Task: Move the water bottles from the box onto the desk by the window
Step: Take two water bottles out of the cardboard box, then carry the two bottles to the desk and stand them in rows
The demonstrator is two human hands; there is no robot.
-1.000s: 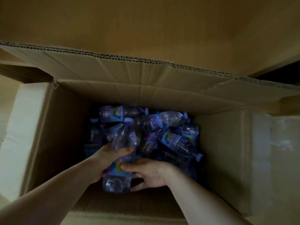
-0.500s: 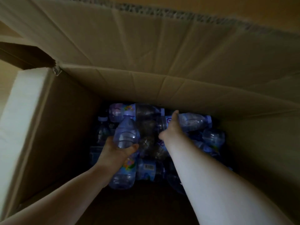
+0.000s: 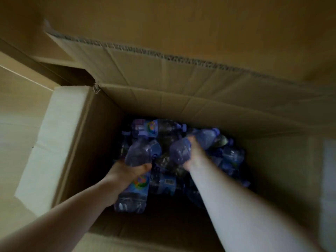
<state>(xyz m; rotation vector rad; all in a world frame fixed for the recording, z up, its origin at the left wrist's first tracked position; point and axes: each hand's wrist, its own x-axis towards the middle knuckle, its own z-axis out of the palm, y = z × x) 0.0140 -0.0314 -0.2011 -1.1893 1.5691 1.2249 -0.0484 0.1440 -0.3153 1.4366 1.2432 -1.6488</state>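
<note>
Both my arms reach down into a deep cardboard box (image 3: pixel 94 142). My left hand (image 3: pixel 127 172) grips a clear water bottle (image 3: pixel 140 155) with a colourful label around its middle, cap end pointing away from me. My right hand (image 3: pixel 192 153) grips a second bottle (image 3: pixel 181 150) lying across the pile, its cap end toward the right. Several more bottles (image 3: pixel 163 182) with purple caps lie jumbled in the dark bottom of the box. The view is blurred.
The far flap (image 3: pixel 181 75) of the box stands up against a wooden surface (image 3: pixel 163 19). The left flap (image 3: pixel 54 142) folds outward over a pale floor (image 3: pixel 16 124). The near wall of the box (image 3: pixel 145 240) is below my arms.
My right hand reached to the far bottles and now grips one, lifted slightly. My left hand keeps its bottle. The camera has pulled back a little.
</note>
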